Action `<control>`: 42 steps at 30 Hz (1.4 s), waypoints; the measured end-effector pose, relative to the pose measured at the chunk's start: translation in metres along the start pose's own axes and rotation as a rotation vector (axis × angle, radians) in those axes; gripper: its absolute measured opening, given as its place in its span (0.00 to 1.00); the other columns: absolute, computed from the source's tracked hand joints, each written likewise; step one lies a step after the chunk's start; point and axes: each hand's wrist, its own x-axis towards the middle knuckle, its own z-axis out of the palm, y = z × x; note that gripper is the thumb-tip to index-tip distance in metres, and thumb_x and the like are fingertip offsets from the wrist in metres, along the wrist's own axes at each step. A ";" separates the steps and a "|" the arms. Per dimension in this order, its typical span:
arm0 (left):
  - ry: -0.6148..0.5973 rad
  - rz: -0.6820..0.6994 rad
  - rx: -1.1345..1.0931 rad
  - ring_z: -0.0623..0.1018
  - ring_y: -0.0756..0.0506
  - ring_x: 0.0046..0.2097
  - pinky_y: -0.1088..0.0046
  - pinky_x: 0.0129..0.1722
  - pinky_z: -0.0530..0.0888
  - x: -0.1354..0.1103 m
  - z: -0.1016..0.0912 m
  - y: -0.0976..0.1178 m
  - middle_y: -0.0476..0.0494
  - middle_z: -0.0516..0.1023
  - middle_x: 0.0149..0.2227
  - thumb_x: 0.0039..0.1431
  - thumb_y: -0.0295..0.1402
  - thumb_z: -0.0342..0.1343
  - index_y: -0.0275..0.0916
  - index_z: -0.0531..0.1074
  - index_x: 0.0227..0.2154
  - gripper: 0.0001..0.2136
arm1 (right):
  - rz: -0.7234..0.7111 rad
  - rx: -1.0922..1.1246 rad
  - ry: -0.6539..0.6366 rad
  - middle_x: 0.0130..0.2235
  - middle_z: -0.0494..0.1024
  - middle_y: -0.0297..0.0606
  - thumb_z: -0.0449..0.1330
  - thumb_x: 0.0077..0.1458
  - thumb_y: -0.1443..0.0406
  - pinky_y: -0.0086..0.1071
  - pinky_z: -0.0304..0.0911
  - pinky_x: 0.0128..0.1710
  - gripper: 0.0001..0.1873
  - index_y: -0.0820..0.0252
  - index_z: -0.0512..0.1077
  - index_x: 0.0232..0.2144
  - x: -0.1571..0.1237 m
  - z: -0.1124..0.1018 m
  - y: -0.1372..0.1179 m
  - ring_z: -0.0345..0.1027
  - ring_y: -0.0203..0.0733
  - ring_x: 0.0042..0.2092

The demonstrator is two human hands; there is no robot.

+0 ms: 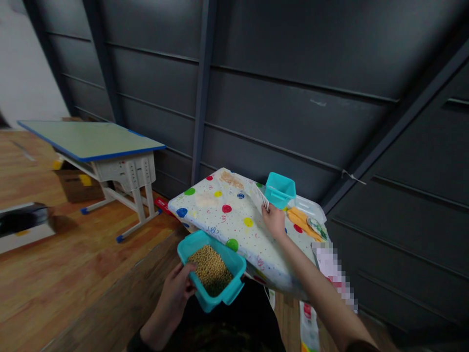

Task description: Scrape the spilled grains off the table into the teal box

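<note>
My left hand (176,289) grips the near rim of a teal plastic tub (210,269) filled with yellowish beans, held in front of the table's near edge. My right hand (273,220) reaches out over the table and closes on the edge of a white slotted basket (259,195). A second teal tub (280,189) stands just behind that basket, tilted. The table wears a white cloth with coloured dots (227,215).
A clear plastic lid or tray (309,205) and orange and green items (302,220) lie at the table's right end. A blue-edged desk (91,139) stands to the left on the wooden floor. A dark panelled wall (293,98) rises behind.
</note>
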 end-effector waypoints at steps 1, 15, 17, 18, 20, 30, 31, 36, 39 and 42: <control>-0.010 0.000 0.006 0.79 0.44 0.25 0.70 0.27 0.74 0.000 -0.002 -0.001 0.53 0.79 0.21 0.33 0.35 0.73 0.41 0.77 0.32 0.18 | -0.016 -0.029 -0.014 0.38 0.88 0.52 0.57 0.69 0.65 0.34 0.54 0.33 0.16 0.65 0.85 0.40 0.003 0.005 -0.004 0.78 0.49 0.36; -0.005 -0.097 -0.001 0.88 0.31 0.44 0.61 0.36 0.82 0.001 -0.015 0.005 0.44 0.87 0.30 0.33 0.35 0.75 0.47 0.74 0.32 0.20 | -0.296 -0.040 -0.146 0.44 0.90 0.46 0.55 0.74 0.66 0.31 0.63 0.38 0.17 0.60 0.82 0.54 0.005 0.042 -0.081 0.84 0.47 0.41; -0.007 -0.099 -0.009 0.88 0.30 0.46 0.62 0.36 0.82 0.000 -0.015 0.006 0.44 0.88 0.31 0.33 0.35 0.76 0.47 0.74 0.32 0.21 | -0.322 -0.015 -0.157 0.44 0.90 0.46 0.55 0.74 0.67 0.31 0.63 0.39 0.16 0.59 0.82 0.54 0.002 0.045 -0.095 0.84 0.47 0.42; -0.005 -0.102 -0.015 0.88 0.30 0.45 0.62 0.35 0.81 0.000 -0.015 0.005 0.44 0.88 0.31 0.33 0.34 0.76 0.47 0.73 0.32 0.21 | -0.335 -0.001 -0.167 0.44 0.90 0.45 0.55 0.74 0.67 0.31 0.63 0.39 0.16 0.59 0.83 0.53 0.000 0.047 -0.102 0.84 0.47 0.43; -0.005 -0.102 -0.022 0.88 0.31 0.43 0.65 0.32 0.79 0.001 -0.017 0.004 0.44 0.88 0.31 0.32 0.33 0.76 0.47 0.73 0.32 0.22 | -0.365 0.023 -0.187 0.43 0.90 0.45 0.56 0.74 0.67 0.30 0.63 0.40 0.15 0.59 0.83 0.51 -0.001 0.049 -0.112 0.84 0.47 0.43; -0.025 -0.088 -0.002 0.87 0.33 0.37 0.64 0.31 0.78 0.007 -0.023 -0.001 0.48 0.83 0.24 0.38 0.34 0.76 0.47 0.73 0.31 0.18 | -0.179 -0.003 -0.041 0.36 0.88 0.48 0.57 0.73 0.65 0.33 0.55 0.34 0.15 0.62 0.83 0.37 0.042 0.034 -0.071 0.80 0.47 0.36; -0.027 -0.089 -0.009 0.87 0.33 0.37 0.64 0.31 0.79 0.008 -0.023 -0.002 0.48 0.83 0.24 0.39 0.35 0.76 0.47 0.73 0.31 0.18 | -0.165 -0.012 -0.038 0.36 0.87 0.48 0.57 0.73 0.65 0.34 0.54 0.33 0.16 0.62 0.83 0.37 0.045 0.032 -0.064 0.79 0.47 0.35; -0.047 -0.080 -0.046 0.88 0.32 0.43 0.63 0.36 0.81 0.010 -0.026 -0.005 0.47 0.87 0.30 0.41 0.36 0.76 0.48 0.73 0.32 0.18 | -0.137 -0.053 -0.021 0.34 0.87 0.46 0.58 0.72 0.63 0.34 0.54 0.32 0.16 0.61 0.83 0.36 0.045 0.033 -0.039 0.77 0.46 0.32; -0.051 -0.090 -0.049 0.88 0.30 0.47 0.61 0.38 0.82 0.009 -0.026 -0.005 0.46 0.88 0.31 0.40 0.35 0.77 0.47 0.74 0.32 0.18 | -0.131 -0.074 -0.038 0.34 0.87 0.46 0.58 0.72 0.63 0.34 0.54 0.32 0.16 0.62 0.84 0.37 0.041 0.038 -0.032 0.77 0.46 0.32; -0.050 -0.088 -0.043 0.87 0.30 0.48 0.61 0.39 0.82 0.009 -0.028 -0.006 0.45 0.88 0.33 0.42 0.35 0.76 0.47 0.75 0.34 0.17 | -0.128 -0.079 -0.055 0.36 0.88 0.48 0.57 0.73 0.63 0.34 0.55 0.32 0.16 0.62 0.84 0.39 0.042 0.044 -0.032 0.79 0.47 0.34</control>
